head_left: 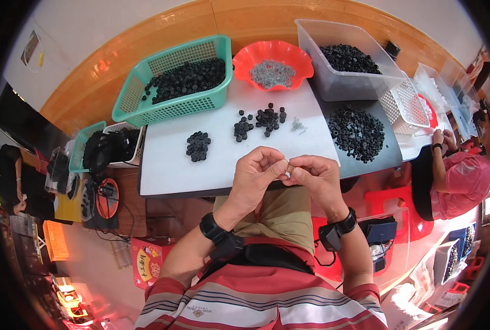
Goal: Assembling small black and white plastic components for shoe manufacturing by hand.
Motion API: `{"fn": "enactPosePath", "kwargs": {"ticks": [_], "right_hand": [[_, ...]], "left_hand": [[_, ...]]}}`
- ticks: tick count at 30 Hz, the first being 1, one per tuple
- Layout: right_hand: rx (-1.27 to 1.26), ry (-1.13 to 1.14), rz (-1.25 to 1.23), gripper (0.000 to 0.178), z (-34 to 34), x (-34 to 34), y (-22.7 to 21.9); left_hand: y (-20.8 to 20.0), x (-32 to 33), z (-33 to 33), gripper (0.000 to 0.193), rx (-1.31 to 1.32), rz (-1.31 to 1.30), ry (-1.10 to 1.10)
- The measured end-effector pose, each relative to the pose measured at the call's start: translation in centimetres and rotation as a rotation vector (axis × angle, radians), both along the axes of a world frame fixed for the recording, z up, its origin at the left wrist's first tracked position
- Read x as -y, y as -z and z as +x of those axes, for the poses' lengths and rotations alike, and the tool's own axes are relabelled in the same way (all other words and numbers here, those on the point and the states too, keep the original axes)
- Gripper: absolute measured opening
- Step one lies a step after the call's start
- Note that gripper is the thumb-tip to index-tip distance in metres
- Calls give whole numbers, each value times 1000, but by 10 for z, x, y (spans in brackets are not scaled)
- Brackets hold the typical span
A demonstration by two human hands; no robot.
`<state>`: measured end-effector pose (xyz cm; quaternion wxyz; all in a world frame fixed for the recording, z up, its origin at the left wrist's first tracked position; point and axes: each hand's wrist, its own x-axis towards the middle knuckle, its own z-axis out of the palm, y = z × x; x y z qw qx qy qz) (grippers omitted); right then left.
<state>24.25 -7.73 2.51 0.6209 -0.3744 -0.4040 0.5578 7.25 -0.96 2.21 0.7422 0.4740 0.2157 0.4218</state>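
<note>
My left hand (260, 175) and my right hand (315, 177) meet fingertip to fingertip over the front edge of the white work sheet (195, 179). Both are closed in a pinch around something small and pale, too covered by my fingers to name. Beyond them lie small black knob-like parts: a cluster at the left (199, 146), and two looser piles, one in the middle (243, 128) and one just right of it (270, 120). A few tiny light-grey pieces (298, 126) lie to the right of those piles.
At the back stand a green basket (129, 91) of black parts, a red scalloped bowl (303, 58) of grey pieces and a clear bin (327, 85) of black parts. A dark heap (356, 133) covers the grey board. Another person (462, 179) works at the right.
</note>
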Motion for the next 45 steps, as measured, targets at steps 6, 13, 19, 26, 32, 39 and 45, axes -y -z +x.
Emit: {"fn": "enactPosePath", "kwargs": {"ticks": [6, 13, 19, 26, 32, 39, 45], "right_hand": [[170, 157, 184, 11, -3, -2, 12], [291, 335, 154, 9, 12, 5, 10], [308, 337, 132, 11, 19, 11, 11], [280, 315, 108, 12, 17, 9, 14], [310, 324, 113, 12, 18, 2, 16], [342, 267, 39, 12, 9, -14, 18], [378, 199, 40, 10, 7, -20, 23]], "left_hand": [[-2, 6, 4, 14, 31, -88, 12], [-3, -19, 11, 28, -771, 624, -461], [15, -51, 24, 32, -1089, 889, -600], [12, -56, 27, 26, -1197, 862, -509], [20, -44, 11, 22, -940, 897, -532], [3, -21, 6, 23, -773, 634, -342], [6, -16, 6, 27, -686, 713, -284]]}}
